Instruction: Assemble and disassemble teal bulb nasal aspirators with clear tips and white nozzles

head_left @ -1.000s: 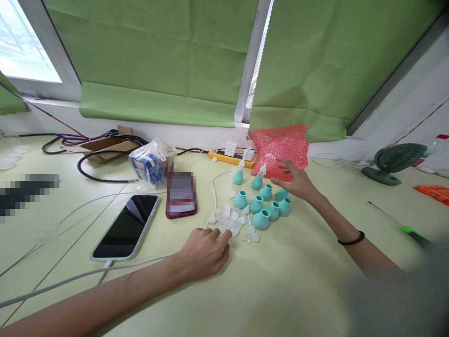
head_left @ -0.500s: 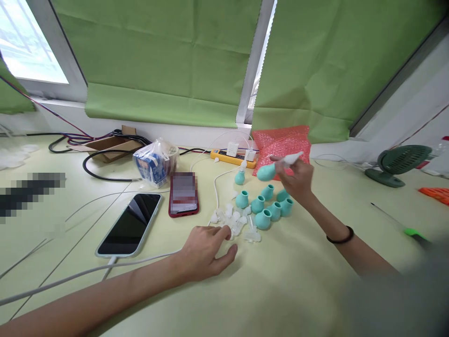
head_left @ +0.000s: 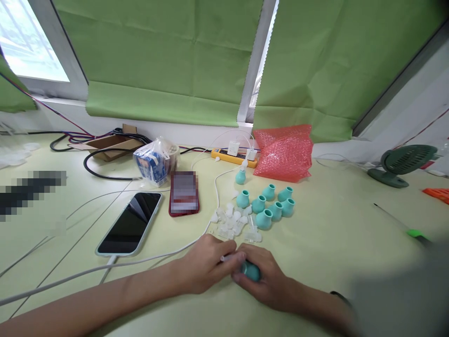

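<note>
Near the front of the table, my right hand is wrapped round a teal bulb. My left hand meets it from the left, its thumb and fingers closed on a whitish nozzle at the bulb's end; the join is partly hidden by fingers. Just beyond my hands lies a pile of clear and white plastic pieces. Several teal bulbs with open necks stand to the right of that pile. Farther back, one teal bulb stands with a white tip on it.
A black-screened phone and a red-cased phone lie at left, with a white cable running by my left arm. Behind are a bagged blue package, a yellow power strip, red bubble wrap and, rightward, a green fan.
My right hand has come down and left from above the bulbs, bringing the teal bulb with its tip to my left hand. My left hand has closed on the tip.
</note>
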A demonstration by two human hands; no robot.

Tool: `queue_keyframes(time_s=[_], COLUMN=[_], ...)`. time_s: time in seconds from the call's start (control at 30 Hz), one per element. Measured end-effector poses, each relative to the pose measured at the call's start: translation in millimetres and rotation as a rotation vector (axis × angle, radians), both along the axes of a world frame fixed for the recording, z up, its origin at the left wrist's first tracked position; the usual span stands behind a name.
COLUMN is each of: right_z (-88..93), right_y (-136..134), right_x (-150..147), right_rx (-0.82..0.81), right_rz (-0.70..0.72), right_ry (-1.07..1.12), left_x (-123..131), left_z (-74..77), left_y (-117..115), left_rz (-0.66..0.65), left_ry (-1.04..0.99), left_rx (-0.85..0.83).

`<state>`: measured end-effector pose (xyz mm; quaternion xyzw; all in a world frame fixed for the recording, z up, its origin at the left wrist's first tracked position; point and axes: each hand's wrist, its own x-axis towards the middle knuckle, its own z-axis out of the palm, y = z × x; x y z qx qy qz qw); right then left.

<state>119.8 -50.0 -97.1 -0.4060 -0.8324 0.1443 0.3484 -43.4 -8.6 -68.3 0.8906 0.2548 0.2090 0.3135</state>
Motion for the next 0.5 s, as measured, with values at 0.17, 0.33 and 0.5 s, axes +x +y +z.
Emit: queue_keyframes(time_s=[0.17, 0.33, 0.5], right_z=[-1.9, 5.5, 3.2], right_y=[-3.9, -3.2, -2.6], right_x=[-3.1, -3.4, -2.1], right_rx=[-0.099, -0.14, -0.177], right_rz=[-0.014, 0.025, 0.015], right_ry=[0.01, -0.008, -0.01], left_x=[5.8, 5.3, 2.4], left_z=[-4.7, -16.9, -15.3], left_y=[15.7, 40.6, 53.6], left_rz=[0.09, 0.327, 0.408], left_ry=[-0.165, -0.482, -0.466], left_rx=[-0.792, -0.88, -0.664])
